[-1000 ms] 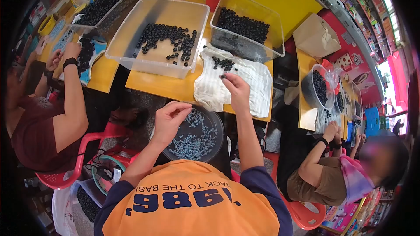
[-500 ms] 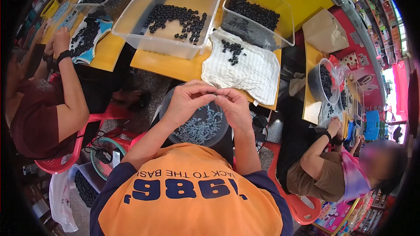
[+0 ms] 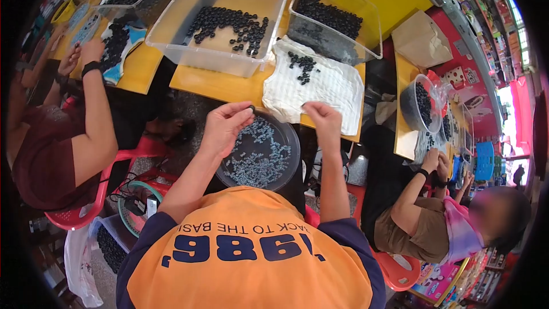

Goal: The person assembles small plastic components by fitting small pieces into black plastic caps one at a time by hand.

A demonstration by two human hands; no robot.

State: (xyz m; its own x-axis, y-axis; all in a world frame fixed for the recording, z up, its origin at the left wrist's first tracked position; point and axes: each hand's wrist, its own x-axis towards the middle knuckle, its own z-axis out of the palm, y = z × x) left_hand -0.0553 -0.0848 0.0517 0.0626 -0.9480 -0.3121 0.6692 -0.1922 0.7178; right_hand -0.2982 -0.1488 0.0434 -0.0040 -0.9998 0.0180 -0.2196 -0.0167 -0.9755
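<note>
My left hand [image 3: 224,130] is above the left side of a round dark tray [image 3: 286,130]. Thumb and forefinger pinch a small round black piece [image 3: 251,108]. To its right, my right hand [image 3: 326,126] is closed in a pinch near the front edge of a white cloth [image 3: 337,94]; anything between its fingertips is too small to make out. Many tiny blue-grey pieces [image 3: 257,163] lie in the tray, which sits in front of my body. A loose group of round black pieces [image 3: 303,68] rests on the cloth.
A large clear bin [image 3: 200,60] of black pieces stands on the yellow table [image 3: 217,88]. Another clear bin [image 3: 374,37] stands behind the cloth. Co-workers sit left [image 3: 51,149] and right [image 3: 420,217], their hands near other cloths. A tub [image 3: 409,103] is at right.
My hands were together over the tray and have moved apart. The left went slightly left with the black piece; the right went right, towards the cloth.
</note>
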